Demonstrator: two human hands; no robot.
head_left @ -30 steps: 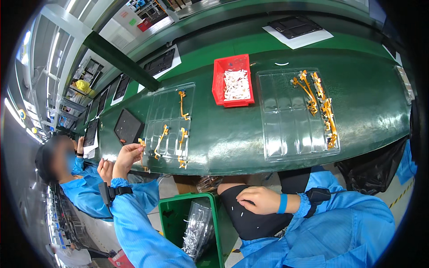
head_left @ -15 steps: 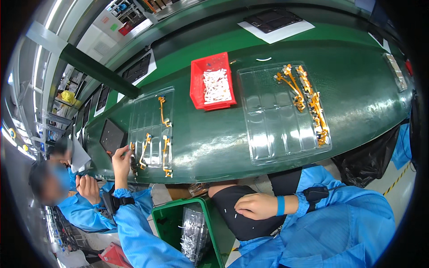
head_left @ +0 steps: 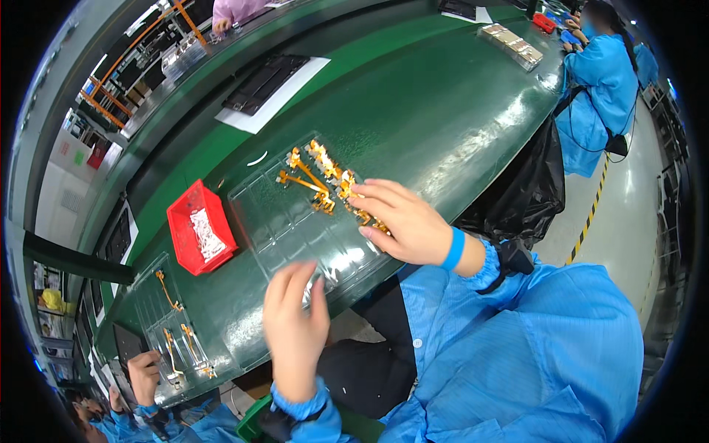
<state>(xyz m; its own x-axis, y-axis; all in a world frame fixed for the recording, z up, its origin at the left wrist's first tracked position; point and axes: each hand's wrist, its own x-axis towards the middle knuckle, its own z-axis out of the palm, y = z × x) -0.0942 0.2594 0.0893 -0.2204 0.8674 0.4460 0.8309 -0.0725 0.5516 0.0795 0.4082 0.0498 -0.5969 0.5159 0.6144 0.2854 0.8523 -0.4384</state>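
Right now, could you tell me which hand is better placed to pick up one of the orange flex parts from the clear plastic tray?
The right hand: its fingertips already rest on the orange flex parts in the clear plastic tray. The left hand sits at the tray's near edge, away from them.

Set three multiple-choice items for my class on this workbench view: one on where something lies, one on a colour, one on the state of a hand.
1. Where do the orange flex parts lie?
A. In the clear tray
B. In the red bin
C. On the floor

2. What colour is the bin of small white pieces?
A. Blue
B. Red
C. Yellow

3. How is the right hand?
A. Clenched in the lap
B. Holding a black bag
C. Fingers spread on the flex parts

Key: 1 A, they sit in the tray's pockets; 2 B, its walls are red; 3 C, fingertips rest on the parts.
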